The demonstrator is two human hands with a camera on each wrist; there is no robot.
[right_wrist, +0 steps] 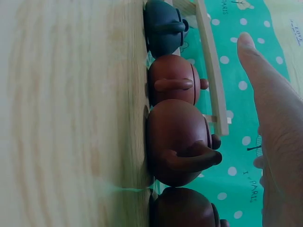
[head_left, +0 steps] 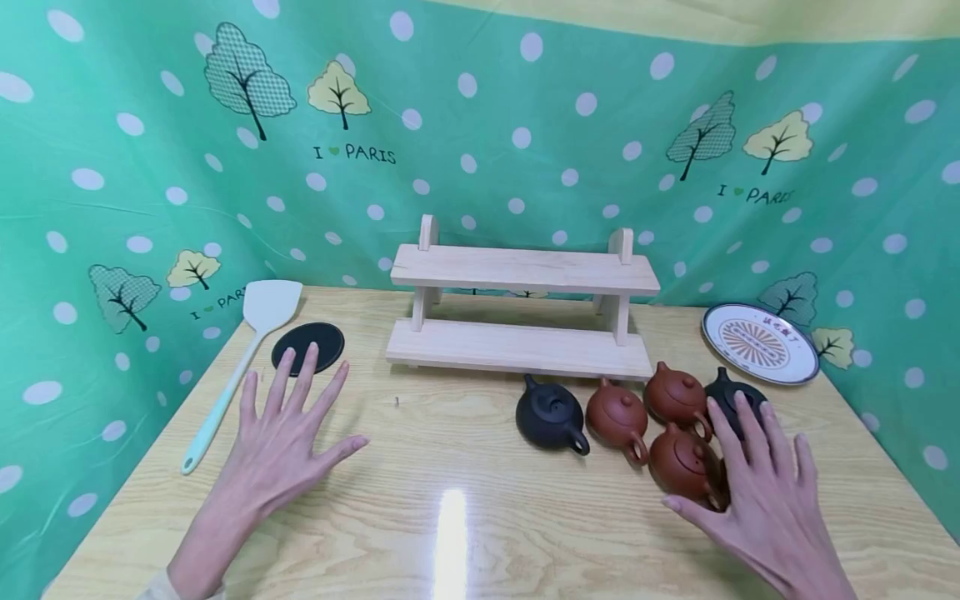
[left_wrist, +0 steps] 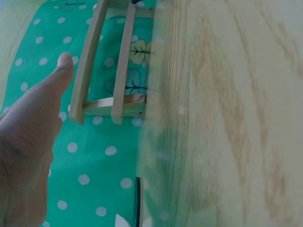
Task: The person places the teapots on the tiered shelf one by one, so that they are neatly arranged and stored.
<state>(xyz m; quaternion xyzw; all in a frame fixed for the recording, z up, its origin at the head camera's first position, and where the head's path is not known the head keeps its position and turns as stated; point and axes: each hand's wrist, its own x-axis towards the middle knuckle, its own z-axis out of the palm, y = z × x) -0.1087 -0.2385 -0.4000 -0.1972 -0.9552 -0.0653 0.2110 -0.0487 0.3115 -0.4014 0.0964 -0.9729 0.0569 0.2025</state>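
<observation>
My left hand is held with fingers spread, its fingertips overlapping a round black disc in the head view. My right hand, fingers also spread, holds nothing and partly covers a black teapot and the handle side of a brown clay teapot. Behind that pot stands another brown teapot. Further left come a third brown teapot and a second black teapot. In the right wrist view, the teapots line up beside my right hand, with a brown one closest.
A two-tier wooden rack stands at the back, behind the teapots. On the left lies a spatula with a pale green handle. A patterned plate rests at the back right. A green dotted cloth hangs around the wooden table.
</observation>
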